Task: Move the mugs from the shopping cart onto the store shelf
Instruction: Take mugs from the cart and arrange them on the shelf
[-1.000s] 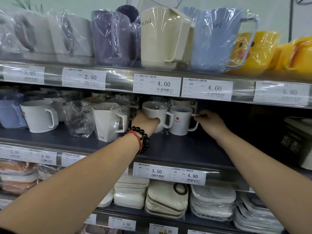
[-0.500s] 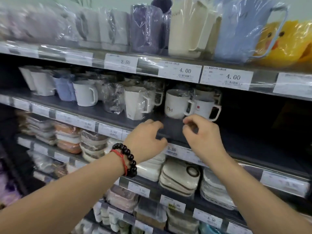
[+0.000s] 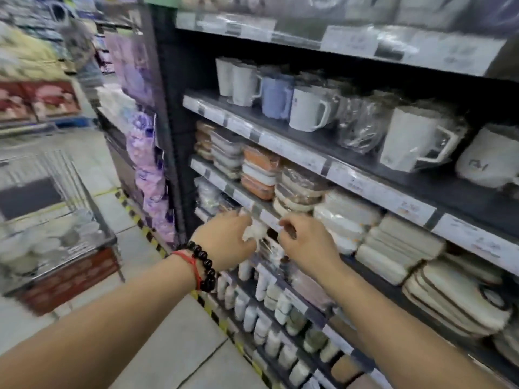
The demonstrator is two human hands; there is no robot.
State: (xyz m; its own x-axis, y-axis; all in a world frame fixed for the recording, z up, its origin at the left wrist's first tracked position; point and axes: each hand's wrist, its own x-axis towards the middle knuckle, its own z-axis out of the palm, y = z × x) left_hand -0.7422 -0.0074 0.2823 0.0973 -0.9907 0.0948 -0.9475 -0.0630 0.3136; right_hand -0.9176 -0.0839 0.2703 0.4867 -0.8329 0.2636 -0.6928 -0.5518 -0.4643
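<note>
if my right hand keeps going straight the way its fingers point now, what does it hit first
Probably the price-label strip on the shelf edge just past the right hand, with stacked wrapped dishes behind it. Motion blur leaves depth uncertain.

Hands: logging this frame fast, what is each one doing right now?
Left hand: fingers loosely curled, holds no mug; blur hides any contact with the white thing beside it.
Right hand: fingers curled, nothing visibly held.

Two hands (image 3: 224,242) (image 3: 309,245), one shopping cart (image 3: 70,220), one bead bracelet (image 3: 203,263)
</note>
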